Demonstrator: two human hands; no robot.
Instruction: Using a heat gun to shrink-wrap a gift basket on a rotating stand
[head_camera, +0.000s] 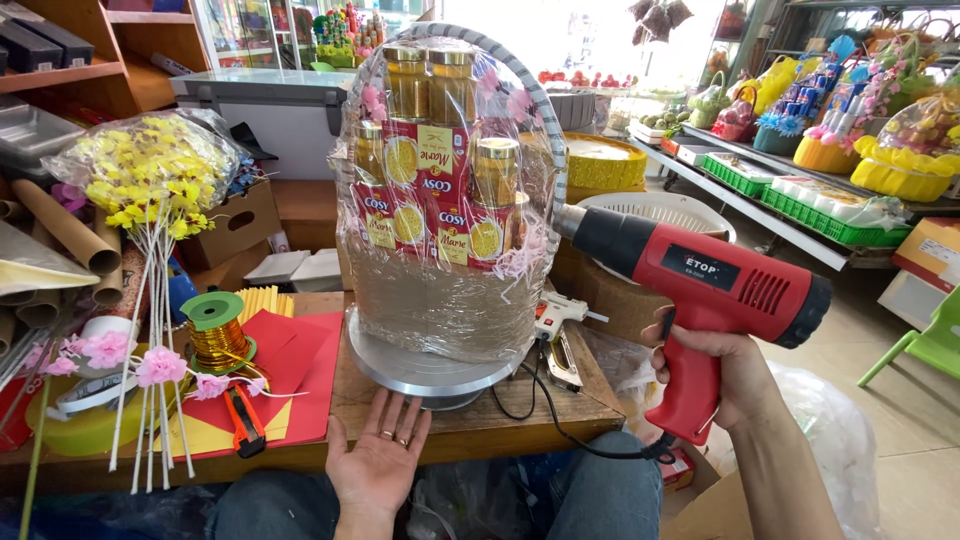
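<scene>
A gift basket (447, 190) wrapped in clear film stands on a round grey turntable (425, 372). Inside it are red biscuit packs, jars with gold lids and pink flowers. My right hand (712, 375) grips the handle of a red and black heat gun (700, 285), whose nozzle points at the basket's right side, close to the film. My left hand (378, 460) lies palm up with fingers spread at the front edge of the wooden table (470, 432), just below the turntable, holding nothing.
On the table's left lie a bunch of yellow artificial flowers (150, 175), pink flower stems, a spool of gold ribbon (215, 330), red and yellow paper, and an orange utility knife (243, 418). A glue gun (553, 318) sits behind the turntable. Shelves of baskets stand at right.
</scene>
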